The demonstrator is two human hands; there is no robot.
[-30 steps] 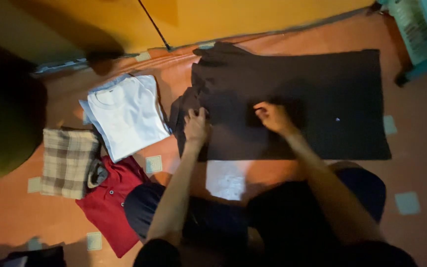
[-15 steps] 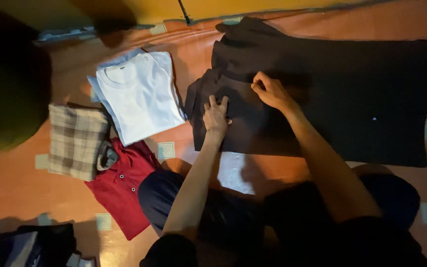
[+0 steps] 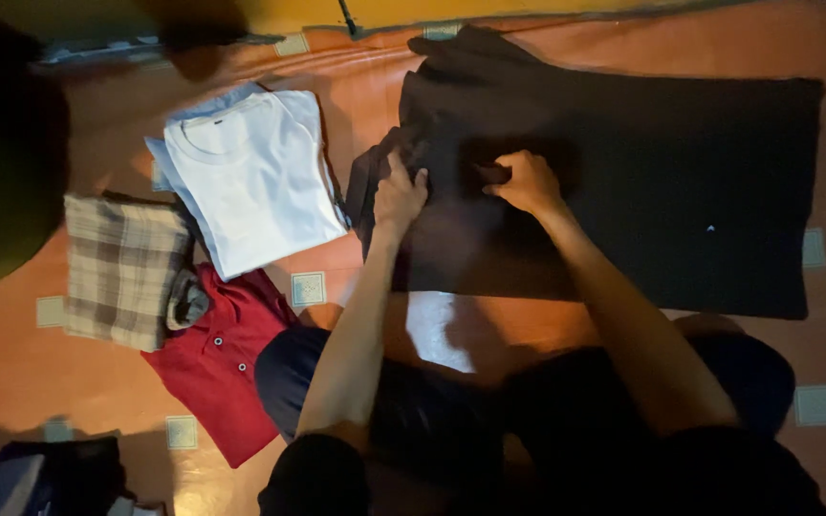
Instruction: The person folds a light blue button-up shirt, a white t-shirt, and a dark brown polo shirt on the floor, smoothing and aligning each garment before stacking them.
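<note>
A dark brown shirt (image 3: 642,182) lies spread flat on the orange floor in front of me. My left hand (image 3: 398,194) rests on its left end, fingers close together, pressing the bunched collar area. My right hand (image 3: 524,180) sits a little to the right on the same shirt, fingers curled and pinching a fold of the fabric. My knees in dark trousers (image 3: 413,411) are at the bottom of the view.
Left of the shirt lies a folded white T-shirt (image 3: 250,182) on a pale blue garment. Below it are a folded plaid cloth (image 3: 121,268) and a red polo shirt (image 3: 217,358). A yellow wall (image 3: 528,8) runs along the top; dark items (image 3: 50,478) sit bottom left.
My left hand has slid up and left toward the shirt's collar end. My right hand has shifted slightly down and keeps pinching the fabric. The camera view moved a little.
</note>
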